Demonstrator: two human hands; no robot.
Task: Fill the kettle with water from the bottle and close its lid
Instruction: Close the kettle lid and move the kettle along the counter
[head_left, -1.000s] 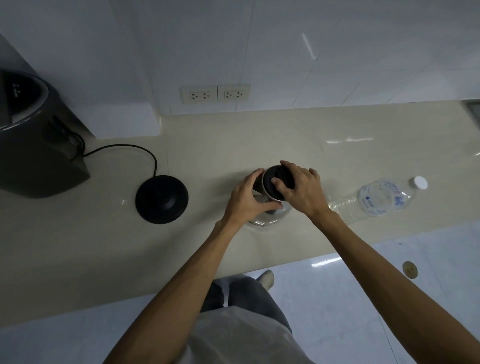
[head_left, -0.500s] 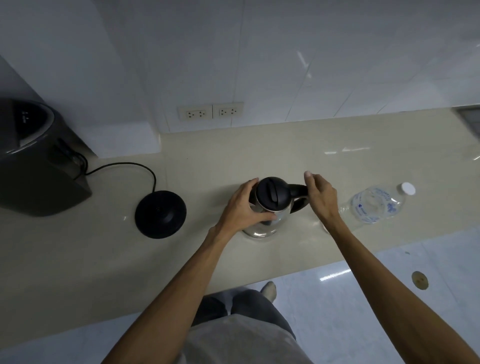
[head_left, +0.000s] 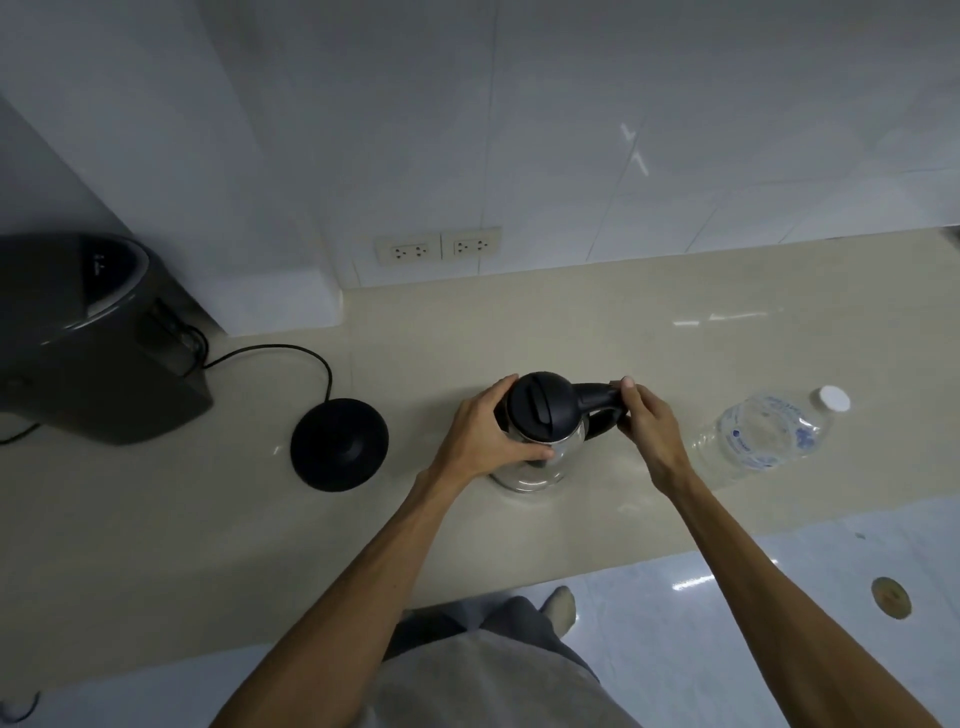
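Observation:
A steel kettle (head_left: 540, 465) with a black lid (head_left: 543, 410) stands upright in the middle of the beige counter (head_left: 519, 338). The lid lies flat, shut on the kettle. My left hand (head_left: 485, 434) wraps the kettle's left side. My right hand (head_left: 644, 423) closes around the black handle (head_left: 597, 402) on the right. A clear plastic water bottle (head_left: 763, 431) with a white cap (head_left: 832, 399) stands capped on the counter, to the right of my right hand.
The kettle's round black base (head_left: 339, 443) sits on the counter to the left, its cord running to a dark appliance (head_left: 88, 338) at far left. Wall sockets (head_left: 439, 247) are behind. The counter's front edge runs just below the kettle.
My right hand left the lid, moved right and closed on the handle. The lid now shows fully, lying shut. The left hand stayed on the kettle's side.

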